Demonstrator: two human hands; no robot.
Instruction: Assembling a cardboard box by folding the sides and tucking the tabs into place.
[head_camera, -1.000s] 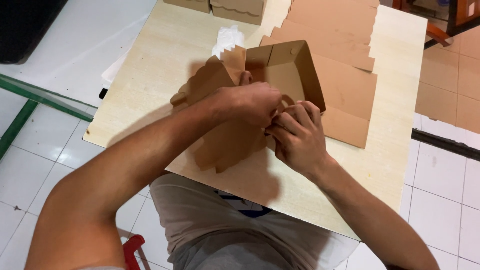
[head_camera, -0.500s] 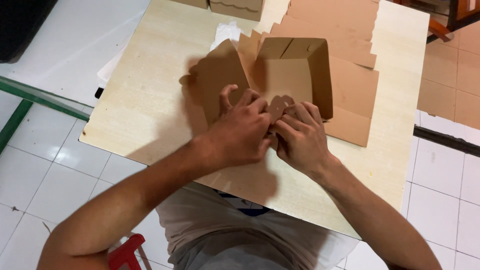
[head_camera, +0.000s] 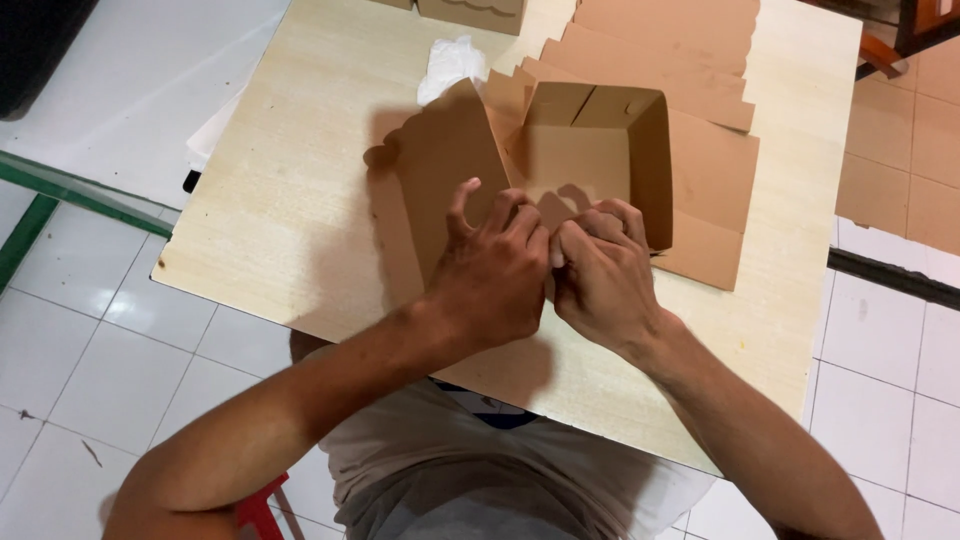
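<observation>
You are mid-fold on one brown cardboard box, sitting at the table's centre. Your left hand and right hand are pressed together, pinching its near wall. Next, I judge, that wall needs locking. Count: one open box, one stack of flat blanks, one white wrapper.

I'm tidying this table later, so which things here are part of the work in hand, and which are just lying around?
In hand:
- left hand and right hand, both pressing the near edge of the half-folded brown cardboard box
- its scalloped lid flap

Lying about:
- stack of flat cardboard blanks
- crumpled white paper
- finished box at the far edge
- wooden table
</observation>
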